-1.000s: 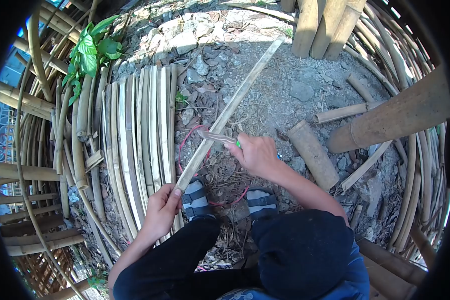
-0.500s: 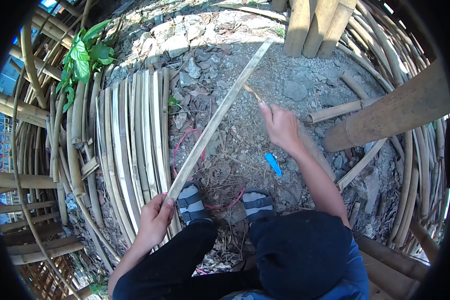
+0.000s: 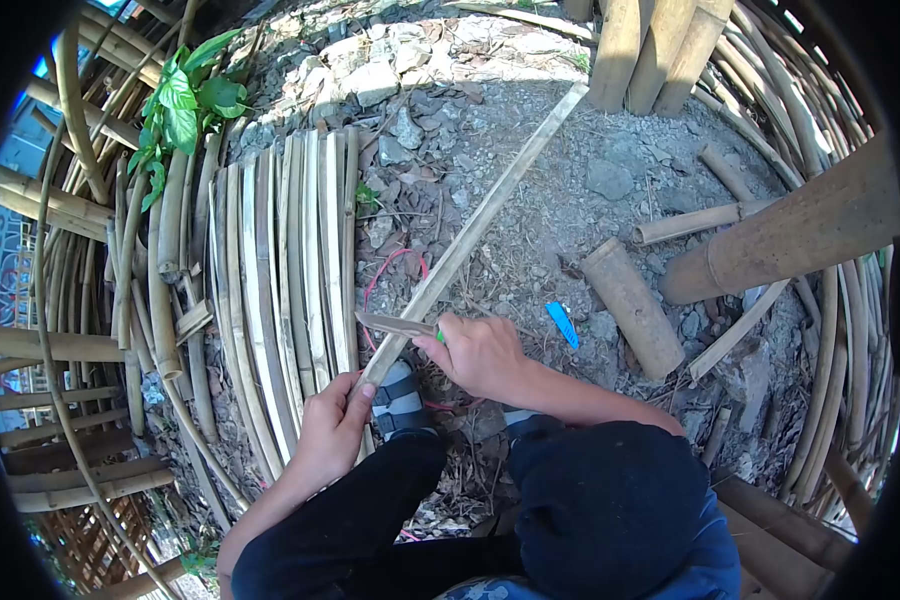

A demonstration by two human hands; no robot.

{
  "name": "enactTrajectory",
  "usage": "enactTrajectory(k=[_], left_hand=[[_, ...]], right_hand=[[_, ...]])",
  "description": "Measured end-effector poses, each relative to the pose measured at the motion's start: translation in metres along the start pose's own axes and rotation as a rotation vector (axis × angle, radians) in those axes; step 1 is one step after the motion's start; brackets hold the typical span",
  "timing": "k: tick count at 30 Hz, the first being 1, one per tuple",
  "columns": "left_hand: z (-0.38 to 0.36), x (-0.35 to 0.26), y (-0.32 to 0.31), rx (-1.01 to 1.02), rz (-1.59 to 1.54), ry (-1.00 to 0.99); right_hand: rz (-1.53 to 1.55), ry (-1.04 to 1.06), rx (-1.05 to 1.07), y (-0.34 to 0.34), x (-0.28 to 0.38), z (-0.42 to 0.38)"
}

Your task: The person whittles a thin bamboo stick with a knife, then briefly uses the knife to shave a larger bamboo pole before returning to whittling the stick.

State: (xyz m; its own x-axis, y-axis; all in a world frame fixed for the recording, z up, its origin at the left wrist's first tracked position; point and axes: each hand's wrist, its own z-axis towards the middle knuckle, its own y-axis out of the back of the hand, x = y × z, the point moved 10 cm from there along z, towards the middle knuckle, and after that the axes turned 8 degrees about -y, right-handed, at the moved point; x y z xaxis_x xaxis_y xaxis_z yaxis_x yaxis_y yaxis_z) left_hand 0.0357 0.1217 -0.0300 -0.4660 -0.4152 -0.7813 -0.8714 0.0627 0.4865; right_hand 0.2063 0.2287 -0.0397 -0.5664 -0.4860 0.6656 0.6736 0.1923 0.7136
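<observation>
A long, flat bamboo strip (image 3: 490, 207) slants up and away to the right across the middle of the head view. My left hand (image 3: 335, 420) is closed around its near end, above my left shoe. Closed on the handle of a knife (image 3: 398, 324), my right hand (image 3: 480, 357) is just beyond the left one. The blade lies across the strip and points left; most of the handle is hidden in my fingers, with a bit of green showing. Left of the strip, several bamboo strips (image 3: 285, 290) lie side by side in a row.
A short bamboo piece (image 3: 632, 305) and a blue object (image 3: 562, 325) lie on the ground to the right. Pink string (image 3: 370, 285) loops near my feet. A thick bamboo post (image 3: 770, 245) leans in from the right, and a leafy plant (image 3: 185, 100) hangs at upper left.
My right hand has drawn back from the strip's far half to near my left hand, bringing the knife across the strip. The left hand still grips the near end.
</observation>
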Motion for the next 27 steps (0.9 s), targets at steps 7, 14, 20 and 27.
enactTrajectory(k=[7,14,20,27], left_hand=[[-0.001,-0.006,0.006,-0.021,0.034,-0.024],[0.0,0.0,0.009,-0.029,0.076,-0.012],[-0.001,-0.002,0.007,0.0,0.093,-0.03],[-0.001,0.007,0.006,-0.019,0.044,0.006]], right_hand=[[-0.065,0.046,-0.092,0.015,-0.016,0.014],[-0.098,-0.208,-0.004,0.02,-0.058,0.025],[-0.041,-0.047,-0.031,0.009,-0.028,0.01],[-0.196,-0.236,-0.003,0.023,-0.094,0.039]])
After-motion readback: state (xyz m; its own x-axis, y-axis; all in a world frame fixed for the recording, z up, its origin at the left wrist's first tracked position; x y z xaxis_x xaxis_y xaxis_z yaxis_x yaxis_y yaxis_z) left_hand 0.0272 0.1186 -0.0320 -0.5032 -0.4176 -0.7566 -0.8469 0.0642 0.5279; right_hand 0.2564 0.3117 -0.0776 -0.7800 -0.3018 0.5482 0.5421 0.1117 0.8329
